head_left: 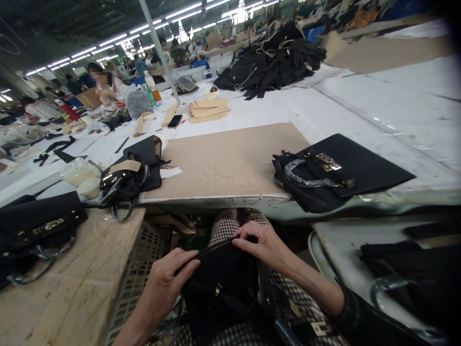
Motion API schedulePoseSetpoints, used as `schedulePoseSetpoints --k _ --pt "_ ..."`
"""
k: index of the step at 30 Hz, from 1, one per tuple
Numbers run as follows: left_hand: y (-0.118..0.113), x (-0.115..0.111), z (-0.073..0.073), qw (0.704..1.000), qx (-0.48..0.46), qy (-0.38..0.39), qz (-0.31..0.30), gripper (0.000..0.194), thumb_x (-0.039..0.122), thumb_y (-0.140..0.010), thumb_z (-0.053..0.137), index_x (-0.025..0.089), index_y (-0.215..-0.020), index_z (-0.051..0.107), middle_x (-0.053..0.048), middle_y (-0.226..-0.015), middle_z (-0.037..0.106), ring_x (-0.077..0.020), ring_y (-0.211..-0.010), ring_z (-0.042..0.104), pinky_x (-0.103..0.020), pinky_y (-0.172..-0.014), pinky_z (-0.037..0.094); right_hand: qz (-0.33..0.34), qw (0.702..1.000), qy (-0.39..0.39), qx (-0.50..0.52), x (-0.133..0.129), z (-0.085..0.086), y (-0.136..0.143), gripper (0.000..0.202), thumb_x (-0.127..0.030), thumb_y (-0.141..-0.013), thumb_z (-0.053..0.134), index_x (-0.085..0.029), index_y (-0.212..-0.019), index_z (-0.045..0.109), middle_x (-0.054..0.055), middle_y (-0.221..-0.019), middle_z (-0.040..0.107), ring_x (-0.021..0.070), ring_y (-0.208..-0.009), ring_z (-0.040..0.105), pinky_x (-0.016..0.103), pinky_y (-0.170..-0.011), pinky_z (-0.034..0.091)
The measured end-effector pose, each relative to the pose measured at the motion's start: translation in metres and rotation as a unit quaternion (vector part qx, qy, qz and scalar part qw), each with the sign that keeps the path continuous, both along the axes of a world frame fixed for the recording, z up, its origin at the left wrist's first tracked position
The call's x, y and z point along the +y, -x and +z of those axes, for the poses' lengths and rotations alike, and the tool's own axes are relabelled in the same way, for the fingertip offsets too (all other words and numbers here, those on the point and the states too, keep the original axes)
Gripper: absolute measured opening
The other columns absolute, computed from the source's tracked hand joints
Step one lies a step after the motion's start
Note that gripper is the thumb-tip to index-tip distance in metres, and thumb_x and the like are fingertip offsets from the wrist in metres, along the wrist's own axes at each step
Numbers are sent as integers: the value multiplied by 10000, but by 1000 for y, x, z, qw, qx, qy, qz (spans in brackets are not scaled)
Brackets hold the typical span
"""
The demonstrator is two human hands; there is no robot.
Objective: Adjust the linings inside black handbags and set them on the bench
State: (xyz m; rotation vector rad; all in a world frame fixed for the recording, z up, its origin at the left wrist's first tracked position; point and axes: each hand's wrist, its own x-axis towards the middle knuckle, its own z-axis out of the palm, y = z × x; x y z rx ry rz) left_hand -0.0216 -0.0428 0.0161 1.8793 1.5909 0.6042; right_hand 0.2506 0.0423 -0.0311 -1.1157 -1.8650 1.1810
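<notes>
Down near, on the lap: black bag [223, 283], pinched at its top edge by left hand [169, 276] and right hand [264, 245]. Could slide off the knees if either grip loosens.

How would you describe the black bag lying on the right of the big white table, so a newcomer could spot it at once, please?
Start at the long white table and find the brown board on its near edge. Just right of that board lies the black handbag, flat on its side. Unlike the bag left of the board, it has no tan strip across it, and its gold clasp faces up.
</notes>
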Motion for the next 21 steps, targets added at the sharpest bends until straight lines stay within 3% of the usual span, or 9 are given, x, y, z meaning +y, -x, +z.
schedulePoseSetpoints --k 8,15,19,21 --pt "-7 5 -5 999 30 -14 1 228 340 -978 518 215 -948 707 -10 -838 663 -148 -795 633 -211 -727 440 -46 998 -12 -35 -6 -5 4 221 -328 -844 660 -209 -661 629 38 -803 684 208 -790 610 343 -773 458" --pt "-16 17 -9 999 36 40 1 382 410 -998 443 193 -744 627 7 -726 609 -145 -690 581 -239 -643 399 -86 994 -15 -65 -11 -6 4 265 -355 -841 653 -216 -629 578 31 -766 658 207 -753 597 343 -752 463" --pt "-16 25 -8 1000 14 22 -9 199 401 -915 604 214 -945 666 -12 -875 660 -178 -837 611 -260 -758 445 -93 993 -11 -66 -13 -5 3 272 -374 -847 644 -219 -633 579 35 -779 666 212 -767 599 348 -757 465" --pt "-16 25 -5 1000 -7 -12 -7 210 353 -869 668 221 -1029 633 -24 -963 657 -187 -904 603 -271 -806 459 -90 994 -11 -57 -13 -5 2 281 -382 -853 636 -221 -631 576 36 -786 678 211 -769 604 353 -770 468"
